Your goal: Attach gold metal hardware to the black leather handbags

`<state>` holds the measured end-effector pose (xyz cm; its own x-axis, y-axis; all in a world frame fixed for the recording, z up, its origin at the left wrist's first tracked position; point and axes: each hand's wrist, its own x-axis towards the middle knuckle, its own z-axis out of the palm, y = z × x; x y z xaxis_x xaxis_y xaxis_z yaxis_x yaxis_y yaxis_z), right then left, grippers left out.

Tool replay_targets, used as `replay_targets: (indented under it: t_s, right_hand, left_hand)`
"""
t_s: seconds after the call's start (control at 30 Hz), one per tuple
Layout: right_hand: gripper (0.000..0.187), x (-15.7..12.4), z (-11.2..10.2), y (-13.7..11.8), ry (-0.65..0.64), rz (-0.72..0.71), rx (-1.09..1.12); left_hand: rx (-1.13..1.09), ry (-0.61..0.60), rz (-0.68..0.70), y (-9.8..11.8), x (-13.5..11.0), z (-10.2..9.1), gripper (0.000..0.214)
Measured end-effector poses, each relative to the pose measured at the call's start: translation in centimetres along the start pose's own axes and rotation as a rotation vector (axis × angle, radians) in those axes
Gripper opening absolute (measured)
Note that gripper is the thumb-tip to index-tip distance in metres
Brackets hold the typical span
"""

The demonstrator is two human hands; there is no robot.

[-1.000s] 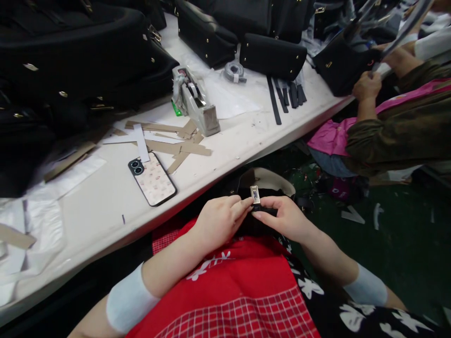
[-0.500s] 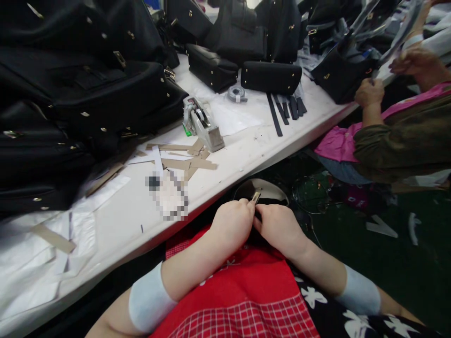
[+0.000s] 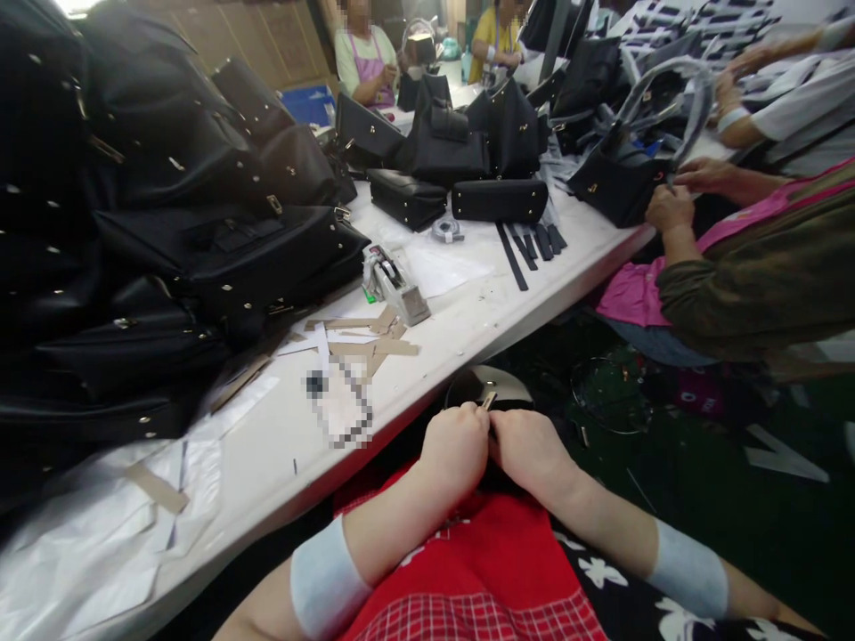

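Note:
At the table's front edge, above my lap, my left hand (image 3: 458, 448) and my right hand (image 3: 533, 445) meet with fingers closed. A small gold-coloured metal piece (image 3: 490, 400) sticks up from my left fingertips. My right fingers press in beside it, and what they pinch is hidden behind the hand. Just beyond both hands is a dark-rimmed round object with a beige surface (image 3: 513, 386). Its lower part is hidden by my hands, so I cannot tell its kind.
Black handbags (image 3: 267, 249) are piled on the left. A tape dispenser (image 3: 401, 289), cardboard strips (image 3: 384, 349), black straps (image 3: 513, 256) and a blurred-out phone-like object (image 3: 342, 405) lie on the white table (image 3: 454, 334). At right a co-worker's hands (image 3: 671, 209) handle a bag with a wrapped handle.
The view has tilted up, bringing people at the far end into sight. My hands stay together, and less of the gold-coloured piece shows. The co-worker's hands have moved closer together.

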<state>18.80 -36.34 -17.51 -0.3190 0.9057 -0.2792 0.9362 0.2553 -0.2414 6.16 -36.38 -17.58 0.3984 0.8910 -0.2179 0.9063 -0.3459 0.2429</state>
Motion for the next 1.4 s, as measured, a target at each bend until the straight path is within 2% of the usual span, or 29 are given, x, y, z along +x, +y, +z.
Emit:
replay_targets:
  t_s: [0.13,0.23,0.33,0.47,0.57,0.7,0.97,1.17,1.3,1.4]
  right_hand:
    - [0.028,-0.2,0.1,0.2,0.033,0.001,0.005]
    - [0.031,-0.3,0.2,0.8,0.077,0.001,0.019]
    - [0.026,-0.5,0.3,1.7,0.103,-0.010,0.123]
    - [0.026,-0.7,0.4,3.0,0.078,-0.059,0.380]
    - [0.027,-0.8,0.6,3.7,0.108,-0.097,0.520]
    - [0.032,-0.7,0.8,4.0,0.130,-0.165,0.733]
    - [0.032,-0.1,0.4,4.5,0.062,-0.185,0.887]
    - [0.026,0.4,0.3,4.9,0.043,-0.110,0.889]
    - [0.021,0.8,0.9,5.5,-0.014,-0.062,0.963]
    - [0.019,1.0,1.6,5.7,-0.008,-0.041,0.993]
  left_hand:
    - [-0.006,0.032,-0.035,0.1,0.0,0.0,0.023]
    - [-0.128,0.158,-0.070,-0.6,0.2,0.4,0.022]
    - [-0.506,0.243,-0.128,-1.6,0.7,1.2,0.017]
    - [-1.138,0.126,-0.208,-2.7,1.6,2.2,0.018]
    - [-1.340,0.062,-0.198,-2.7,1.8,2.5,0.021]
    - [-1.300,0.048,-0.086,-2.2,1.8,2.3,0.017]
    - [-1.063,0.135,0.137,-2.5,2.5,2.1,0.016]
    - [-0.961,0.200,0.147,-2.1,2.8,2.4,0.019]
    - [-0.915,0.220,0.188,-2.0,2.7,2.3,0.017]
    - [-0.873,0.235,0.224,-2.2,2.8,2.2,0.016]
